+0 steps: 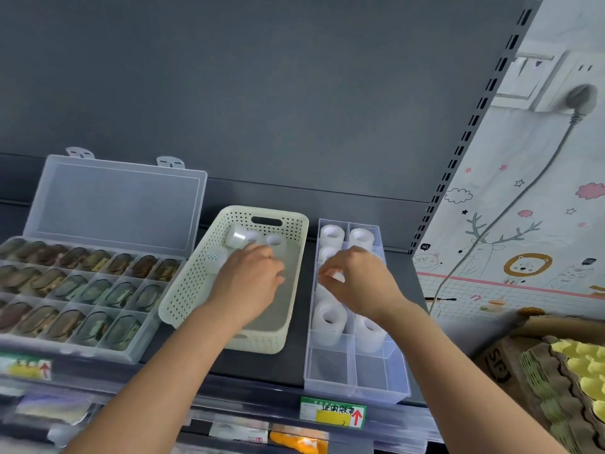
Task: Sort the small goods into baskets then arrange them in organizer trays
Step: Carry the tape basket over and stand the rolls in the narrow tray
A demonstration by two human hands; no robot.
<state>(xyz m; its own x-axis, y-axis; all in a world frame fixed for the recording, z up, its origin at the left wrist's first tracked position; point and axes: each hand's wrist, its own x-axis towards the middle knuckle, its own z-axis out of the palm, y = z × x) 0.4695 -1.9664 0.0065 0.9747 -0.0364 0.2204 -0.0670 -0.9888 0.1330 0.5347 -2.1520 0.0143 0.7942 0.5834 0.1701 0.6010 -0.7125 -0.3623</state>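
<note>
Left grip [248, 280] inside cream basket [183, 309], fingers curled beside tape rolls [275, 240] at its far end; hold cannot be told. Right grip [357, 283], right of basket over organizer tray [330, 368], narrow; contents unclear.

Shelf [294, 362] carried, left to right: compartment box [140, 353] with its lid [114, 204] raised behind it; basket [176, 309] with rolls [275, 240] at its far end; organizer tray [357, 371] just beside the basket, further rolls standing in its far and middle compartments. Left hand [252, 276] was inside the basket; right hand [357, 280] was over the tray's middle with a roll [335, 276] in it. Price label [332, 412] sat on the shelf edge below the tray; cardboard box [501, 358] with egg trays [573, 371] stood to the right.
</note>
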